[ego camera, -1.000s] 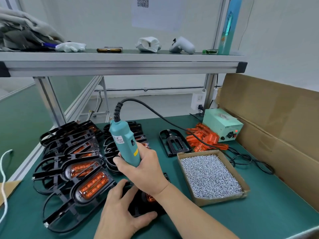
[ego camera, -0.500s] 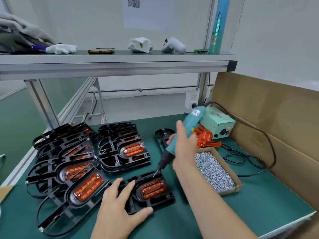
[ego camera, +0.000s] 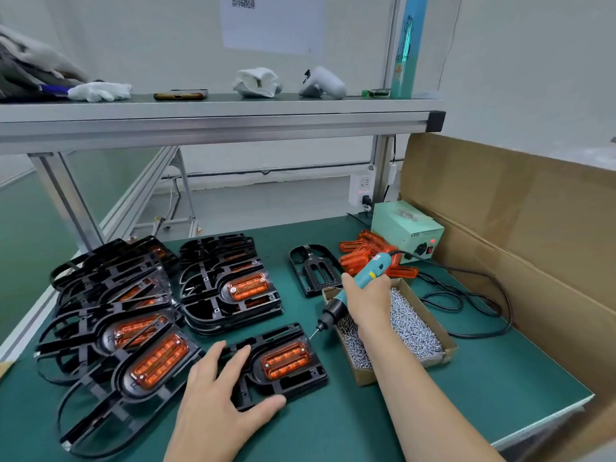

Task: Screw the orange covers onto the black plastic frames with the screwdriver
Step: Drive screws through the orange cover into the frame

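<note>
At the bench's (ego camera: 473,391) near edge the left hand (ego camera: 216,400) lies flat with fingers spread on one black frame (ego camera: 300,383) bearing one orange cover (ego camera: 285,359). Just right of it, the right hand (ego camera: 366,303) grips the one screwdriver (ego camera: 355,290), tilted, its tip by the frame's far right corner, over one box (ego camera: 366,378) of screws. Further back are two heaps of frames, left (ego camera: 100,295) and middle (ego camera: 230,315), too overlapped to count, one bare frame (ego camera: 313,270), and a pile of loose covers (ego camera: 356,258) near the far right corner.

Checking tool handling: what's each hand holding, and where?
Right hand grips the electric screwdriver round its teal body; left hand holds nothing, resting flat on the black frame.
</note>
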`<state>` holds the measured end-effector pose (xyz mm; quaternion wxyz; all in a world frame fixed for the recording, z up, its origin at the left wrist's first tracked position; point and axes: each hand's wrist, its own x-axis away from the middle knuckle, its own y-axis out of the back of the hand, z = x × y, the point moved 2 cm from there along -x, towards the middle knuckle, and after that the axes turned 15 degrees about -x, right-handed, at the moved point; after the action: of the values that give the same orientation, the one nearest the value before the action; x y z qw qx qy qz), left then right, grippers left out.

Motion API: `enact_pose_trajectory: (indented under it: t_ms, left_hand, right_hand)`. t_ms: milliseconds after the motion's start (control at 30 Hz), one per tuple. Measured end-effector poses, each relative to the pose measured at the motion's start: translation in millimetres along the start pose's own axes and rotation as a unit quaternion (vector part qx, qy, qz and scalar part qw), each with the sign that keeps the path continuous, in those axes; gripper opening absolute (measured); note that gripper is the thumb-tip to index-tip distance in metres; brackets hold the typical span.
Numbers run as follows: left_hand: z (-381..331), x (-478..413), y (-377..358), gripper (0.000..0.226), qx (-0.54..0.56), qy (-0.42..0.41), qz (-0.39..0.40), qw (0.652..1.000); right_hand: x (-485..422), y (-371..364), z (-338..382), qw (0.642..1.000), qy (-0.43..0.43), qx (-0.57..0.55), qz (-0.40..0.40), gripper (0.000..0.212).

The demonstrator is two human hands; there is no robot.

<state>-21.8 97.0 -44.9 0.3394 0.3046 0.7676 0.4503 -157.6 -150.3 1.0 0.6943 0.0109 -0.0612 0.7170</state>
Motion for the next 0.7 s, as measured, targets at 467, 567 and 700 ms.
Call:
enact_pose_trajectory:
  t_ms: [467, 567, 700]
  left_hand:
    - [3, 0, -3, 0.11, -0.003, 0.0, -0.005, 1.0]
    - [3, 0, -3, 0.109, -0.006, -0.003, -0.019, 1.0]
    - [1, -1, -1, 0.107, -0.006, -0.007, -0.022, 1.0]
  right_hand:
    - [12, 21, 6, 0.946, 0.17, 0.274, 0.025, 0.058]
    - [19, 30, 2, 0.927, 0.212, 0.304, 0.05, 0.052]
    - [25, 37, -8, 0.914, 0.255, 0.307, 0.076, 0.047]
